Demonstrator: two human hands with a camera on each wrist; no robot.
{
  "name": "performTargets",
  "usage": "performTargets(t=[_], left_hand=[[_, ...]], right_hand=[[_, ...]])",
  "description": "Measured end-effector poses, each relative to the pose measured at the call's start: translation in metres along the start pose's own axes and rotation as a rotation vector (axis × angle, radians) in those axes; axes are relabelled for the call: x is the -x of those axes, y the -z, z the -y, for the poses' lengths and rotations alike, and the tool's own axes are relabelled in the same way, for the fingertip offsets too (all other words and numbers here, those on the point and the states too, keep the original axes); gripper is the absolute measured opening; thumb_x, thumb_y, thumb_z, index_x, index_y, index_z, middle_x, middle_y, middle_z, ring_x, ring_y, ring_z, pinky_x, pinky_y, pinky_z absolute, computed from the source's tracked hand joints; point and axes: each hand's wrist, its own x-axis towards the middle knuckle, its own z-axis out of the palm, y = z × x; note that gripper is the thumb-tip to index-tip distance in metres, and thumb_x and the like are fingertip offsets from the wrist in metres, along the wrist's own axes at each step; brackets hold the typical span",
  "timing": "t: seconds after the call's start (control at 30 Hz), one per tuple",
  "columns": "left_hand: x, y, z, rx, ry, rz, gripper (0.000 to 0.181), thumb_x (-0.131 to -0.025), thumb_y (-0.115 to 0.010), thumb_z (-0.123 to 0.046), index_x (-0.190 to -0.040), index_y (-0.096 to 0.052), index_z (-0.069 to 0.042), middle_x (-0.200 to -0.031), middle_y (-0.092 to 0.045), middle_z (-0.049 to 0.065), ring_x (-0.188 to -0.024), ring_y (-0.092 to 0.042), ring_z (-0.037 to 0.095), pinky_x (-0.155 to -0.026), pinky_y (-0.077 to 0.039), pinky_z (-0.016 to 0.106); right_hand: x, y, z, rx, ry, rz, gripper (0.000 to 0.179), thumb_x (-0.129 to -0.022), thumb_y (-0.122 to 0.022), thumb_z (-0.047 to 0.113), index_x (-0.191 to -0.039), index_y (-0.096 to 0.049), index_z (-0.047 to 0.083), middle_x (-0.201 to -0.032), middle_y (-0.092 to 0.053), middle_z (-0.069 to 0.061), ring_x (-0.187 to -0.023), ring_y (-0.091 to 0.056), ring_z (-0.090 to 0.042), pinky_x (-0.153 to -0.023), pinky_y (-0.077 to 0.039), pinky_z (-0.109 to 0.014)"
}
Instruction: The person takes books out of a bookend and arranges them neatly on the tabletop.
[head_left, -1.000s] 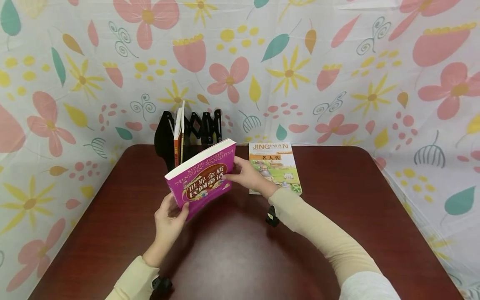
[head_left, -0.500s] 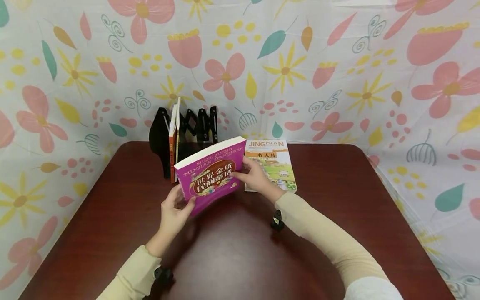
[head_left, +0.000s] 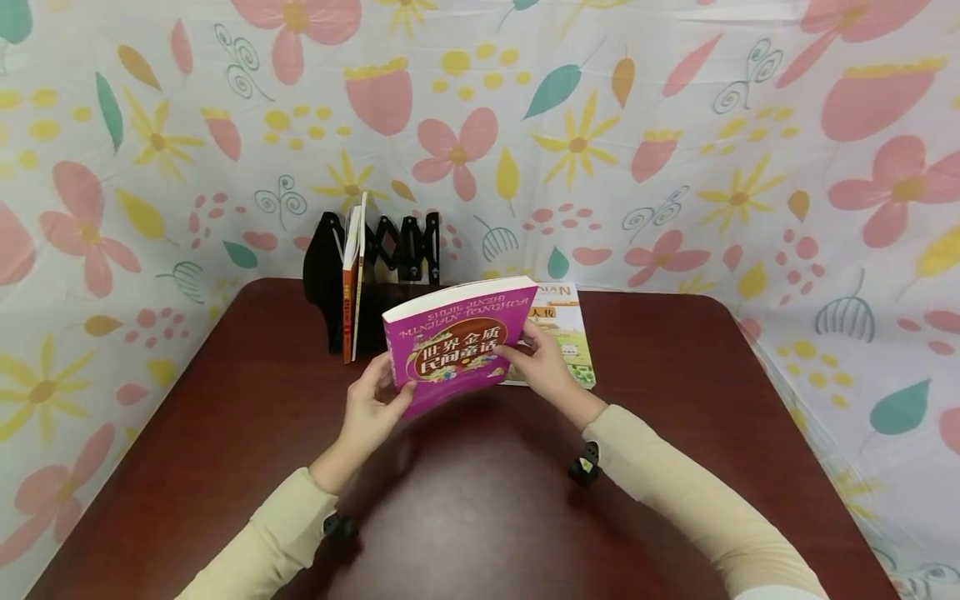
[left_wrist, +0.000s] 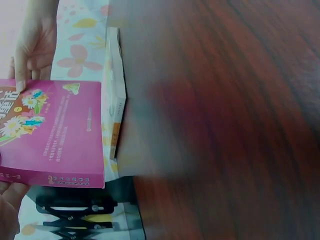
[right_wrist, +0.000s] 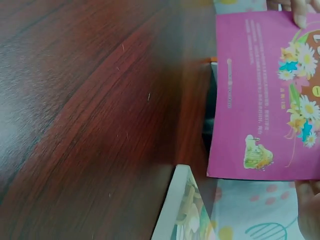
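Observation:
A thick magenta paperback book is held up over the table, its cover tilted toward the head camera. My left hand grips its left edge, thumb on the front cover and fingers behind. My right hand pinches the right edge the same way. Behind the right hand a second book, with a white and green cover, lies flat and is partly covered by the magenta one. In the left wrist view the magenta book shows its cover and spine. The right wrist view shows the cover's lower part, with flowers.
At the back left a black expandable bookend rack stands on the dark red-brown table. Two thin books stand upright in it. A flower-printed cloth hangs behind the table and along its sides.
Both hands have carried the magenta book to the right and turned it to face the head camera more squarely. It now overlaps the flat book. The rack and its books have stayed put.

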Motion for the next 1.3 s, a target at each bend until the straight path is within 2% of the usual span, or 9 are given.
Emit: performTargets(t=[0.1, 0.2, 0.3, 0.47, 0.57, 0.7, 0.87, 1.1, 1.3], left_hand=[[-0.004, -0.012, -0.002, 0.026, 0.019, 0.037, 0.049, -0.075, -0.066, 0.019, -0.121, -0.055, 0.007, -0.110, -0.066, 0.026, -0.095, -0.067, 0.034, -0.078, -0.054, 0.020], [-0.008, -0.024, -0.006, 0.051, 0.027, 0.078, 0.048, -0.074, -0.065, 0.022, -0.120, -0.054, 0.012, -0.107, -0.065, 0.029, -0.093, -0.066, 0.040, -0.075, -0.057, 0.033], [-0.013, -0.031, -0.020, 0.069, 0.031, 0.105, 0.046, -0.073, -0.064, 0.023, -0.117, -0.052, 0.016, -0.105, -0.065, 0.032, -0.089, -0.066, 0.043, -0.072, -0.057, 0.041], [-0.017, -0.038, -0.038, 0.081, 0.080, 0.126, 0.044, -0.075, -0.064, 0.020, -0.118, -0.052, 0.015, -0.105, -0.065, 0.030, -0.087, -0.068, 0.037, -0.073, -0.057, 0.030], [-0.016, -0.043, -0.036, 0.128, 0.125, 0.128, 0.044, -0.077, -0.064, 0.018, -0.119, -0.051, 0.013, -0.106, -0.064, 0.030, -0.088, -0.069, 0.029, -0.074, -0.056, 0.025], [-0.013, -0.055, -0.023, 0.239, 0.216, 0.137, 0.044, -0.081, -0.062, 0.016, -0.123, -0.050, 0.009, -0.108, -0.063, 0.031, -0.089, -0.068, 0.024, -0.074, -0.057, 0.028], [-0.012, -0.066, -0.013, 0.294, 0.275, 0.155, 0.044, -0.083, -0.063, 0.011, -0.124, -0.051, 0.004, -0.106, -0.065, 0.028, -0.088, -0.068, 0.028, -0.072, -0.058, 0.031], [-0.013, -0.074, -0.011, 0.326, 0.302, 0.175, 0.042, -0.084, -0.062, 0.011, -0.124, -0.049, 0.006, -0.108, -0.064, 0.030, -0.097, -0.065, 0.039, -0.079, -0.056, 0.031], [-0.012, -0.079, -0.011, 0.385, 0.382, 0.196, 0.043, -0.084, -0.061, 0.012, -0.125, -0.049, 0.006, -0.111, -0.063, 0.031, -0.100, -0.064, 0.041, -0.079, -0.057, 0.032]], right_hand=[[0.009, 0.016, 0.001, 0.031, 0.005, -0.031, 0.037, -0.089, -0.064, 0.003, -0.124, -0.056, -0.002, -0.120, -0.060, -0.022, -0.105, -0.062, -0.022, -0.086, -0.054, -0.032], [0.020, 0.030, 0.001, 0.035, -0.013, -0.065, 0.035, -0.089, -0.063, 0.001, -0.123, -0.057, -0.004, -0.118, -0.061, -0.024, -0.097, -0.063, -0.010, -0.080, -0.056, -0.028], [0.028, 0.040, 0.002, 0.035, -0.022, -0.089, 0.034, -0.089, -0.064, 0.003, -0.122, -0.057, -0.005, -0.115, -0.062, -0.027, -0.091, -0.063, -0.004, -0.077, -0.056, -0.024], [0.036, 0.050, 0.003, 0.044, -0.011, -0.121, 0.037, -0.087, -0.066, 0.005, -0.122, -0.058, -0.005, -0.111, -0.065, -0.026, -0.090, -0.063, -0.005, -0.077, -0.054, -0.020], [0.040, 0.057, 0.005, 0.038, -0.039, -0.132, 0.041, -0.086, -0.068, 0.006, -0.125, -0.058, -0.003, -0.111, -0.068, -0.014, -0.090, -0.063, -0.003, -0.077, -0.054, -0.019], [0.045, 0.068, 0.009, 0.034, -0.079, -0.142, 0.043, -0.086, -0.069, 0.009, -0.126, -0.058, -0.001, -0.103, -0.069, 0.010, -0.086, -0.063, -0.003, -0.072, -0.055, -0.020], [0.051, 0.078, 0.010, 0.024, -0.089, -0.148, 0.040, -0.087, -0.068, 0.011, -0.123, -0.058, -0.004, -0.093, -0.067, 0.019, -0.081, -0.063, -0.005, -0.067, -0.056, -0.023], [0.061, 0.093, 0.009, 0.032, -0.099, -0.050, 0.038, -0.089, -0.067, 0.010, -0.123, -0.056, -0.002, -0.097, -0.065, 0.013, -0.084, -0.061, -0.008, -0.068, -0.055, -0.024], [0.070, 0.107, 0.004, 0.064, -0.077, 0.060, 0.046, -0.089, -0.063, 0.003, -0.132, -0.047, -0.004, -0.103, -0.063, 0.014, -0.094, -0.060, -0.007, -0.077, -0.053, -0.022]])
